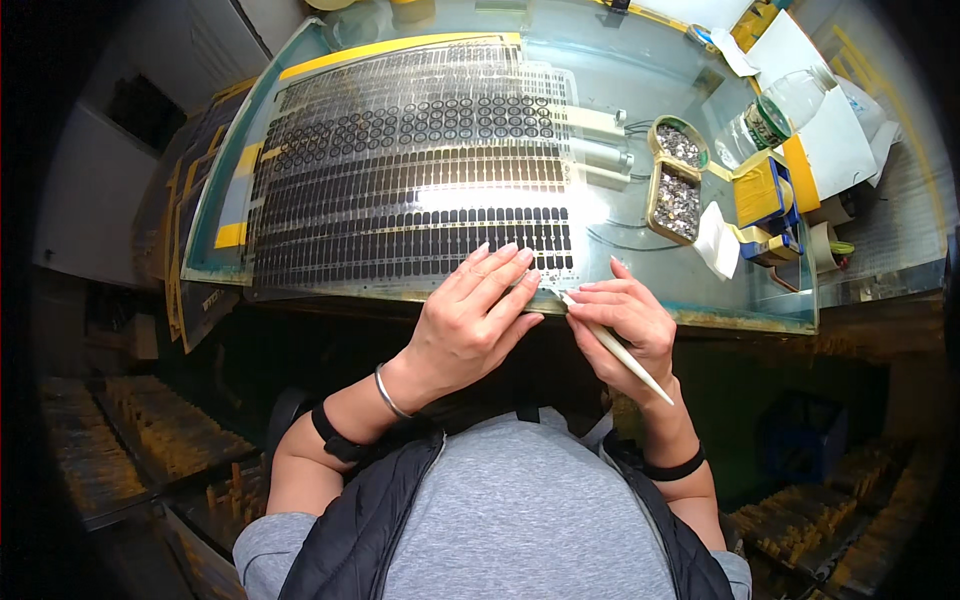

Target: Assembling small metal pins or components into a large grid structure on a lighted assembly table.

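A large clear film sheet (420, 200) printed with rows of black ovals and rings lies on a glass-topped table (700, 305). Over its near edge my left hand (475, 300) rests with the fingers stretched out, pressing on the film and holding nothing. Just to its right, my right hand (630, 325) grips a slim cream-coloured pen-shaped tool (630, 362). The tool's thin tip points at the film's lower right corner, close to my left fingertips. Whether that tip is a blade is too small to tell.
Two joined containers of small dark and pale bits (676, 195) stand right of the film, near pale tubes (600, 155) with wires. Farther right are a clear plastic jar (795, 100), a yellow-and-blue tape dispenser (768, 195) and a crumpled white tissue (716, 243).
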The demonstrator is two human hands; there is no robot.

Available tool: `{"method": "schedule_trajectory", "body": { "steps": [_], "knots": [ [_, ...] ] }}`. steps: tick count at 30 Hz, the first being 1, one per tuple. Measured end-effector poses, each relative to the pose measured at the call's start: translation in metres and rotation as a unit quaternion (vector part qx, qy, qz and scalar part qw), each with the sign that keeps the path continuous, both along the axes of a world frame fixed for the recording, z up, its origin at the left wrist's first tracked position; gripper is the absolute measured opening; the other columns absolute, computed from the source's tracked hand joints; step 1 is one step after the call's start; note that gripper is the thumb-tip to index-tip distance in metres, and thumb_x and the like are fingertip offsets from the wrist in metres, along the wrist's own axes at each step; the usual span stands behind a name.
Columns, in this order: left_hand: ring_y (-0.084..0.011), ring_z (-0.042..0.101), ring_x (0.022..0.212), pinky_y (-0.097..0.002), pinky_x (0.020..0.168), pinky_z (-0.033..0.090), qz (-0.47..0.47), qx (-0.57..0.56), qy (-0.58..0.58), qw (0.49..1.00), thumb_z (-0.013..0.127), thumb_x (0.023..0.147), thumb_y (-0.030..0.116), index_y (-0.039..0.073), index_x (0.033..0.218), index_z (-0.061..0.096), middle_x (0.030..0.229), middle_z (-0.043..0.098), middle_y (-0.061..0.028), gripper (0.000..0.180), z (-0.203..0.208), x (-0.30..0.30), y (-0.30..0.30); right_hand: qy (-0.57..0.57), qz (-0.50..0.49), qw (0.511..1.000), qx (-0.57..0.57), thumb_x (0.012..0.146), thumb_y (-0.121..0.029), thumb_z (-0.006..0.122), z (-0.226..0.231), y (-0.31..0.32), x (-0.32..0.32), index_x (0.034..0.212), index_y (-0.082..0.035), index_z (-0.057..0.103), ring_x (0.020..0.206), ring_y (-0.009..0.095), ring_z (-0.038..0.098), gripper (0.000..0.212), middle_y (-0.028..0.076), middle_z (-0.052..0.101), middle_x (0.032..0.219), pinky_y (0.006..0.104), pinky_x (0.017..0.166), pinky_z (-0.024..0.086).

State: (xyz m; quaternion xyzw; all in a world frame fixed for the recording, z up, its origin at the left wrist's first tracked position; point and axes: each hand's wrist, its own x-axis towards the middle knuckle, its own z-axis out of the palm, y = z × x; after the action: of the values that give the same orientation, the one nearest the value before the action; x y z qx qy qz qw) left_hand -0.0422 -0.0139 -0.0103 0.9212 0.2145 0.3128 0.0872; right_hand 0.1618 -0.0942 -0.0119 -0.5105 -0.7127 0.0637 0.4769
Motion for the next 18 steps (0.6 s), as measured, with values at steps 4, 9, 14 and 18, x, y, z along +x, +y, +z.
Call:
{"method": "schedule_trajectory", "body": {
  "steps": [4, 9, 14, 18],
  "knots": [
    [-0.0332, 0.059, 0.118, -0.0461, 0.103, 0.046, 0.000, -0.001, -0.005, 1.000, 0.078, 0.078, 0.019, 0.000, 0.113, 0.066, 0.123, 0.062, -0.0173, 0.042, 0.003, 0.001, 0.000, -0.009, 0.001, 1.000, 0.013, 0.069, 0.001, 0.077, 0.000, 0.001, 0.000, 0.085, -0.008, 0.072, 0.086, 0.023, 0.071, 0.019, 0.006, 0.073, 0.087, 0.0520, 0.101, 0.046],
    [-0.0330, 0.061, 0.114, -0.0443, 0.101, 0.049, -0.009, -0.016, -0.032, 0.999, 0.079, 0.072, 0.018, -0.001, 0.107, 0.068, 0.118, 0.064, -0.0168, 0.041, 0.001, 0.005, 0.003, -0.031, -0.018, 0.999, 0.029, 0.067, 0.000, 0.077, -0.004, 0.001, -0.006, 0.083, -0.009, 0.071, 0.084, 0.023, 0.070, 0.019, 0.006, 0.072, 0.084, 0.0540, 0.100, 0.047],
    [-0.0332, 0.062, 0.112, -0.0443, 0.099, 0.050, -0.013, -0.024, -0.038, 0.999, 0.078, 0.070, 0.017, -0.001, 0.102, 0.069, 0.116, 0.065, -0.0170, 0.039, 0.000, 0.006, 0.005, -0.050, -0.045, 0.996, 0.059, 0.067, 0.000, 0.077, -0.009, 0.001, -0.013, 0.083, -0.009, 0.070, 0.083, 0.023, 0.070, 0.019, 0.005, 0.072, 0.082, 0.0541, 0.099, 0.047],
    [-0.0329, 0.064, 0.108, -0.0427, 0.096, 0.052, -0.011, -0.037, -0.048, 0.998, 0.078, 0.073, 0.016, 0.000, 0.100, 0.070, 0.113, 0.066, -0.0159, 0.033, 0.006, 0.005, 0.004, 0.011, -0.061, 0.997, 0.043, 0.078, -0.003, 0.075, -0.011, 0.000, -0.013, 0.089, -0.006, 0.069, 0.082, 0.023, 0.071, 0.012, 0.008, 0.072, 0.083, 0.0504, 0.094, 0.052]
  ]
}}
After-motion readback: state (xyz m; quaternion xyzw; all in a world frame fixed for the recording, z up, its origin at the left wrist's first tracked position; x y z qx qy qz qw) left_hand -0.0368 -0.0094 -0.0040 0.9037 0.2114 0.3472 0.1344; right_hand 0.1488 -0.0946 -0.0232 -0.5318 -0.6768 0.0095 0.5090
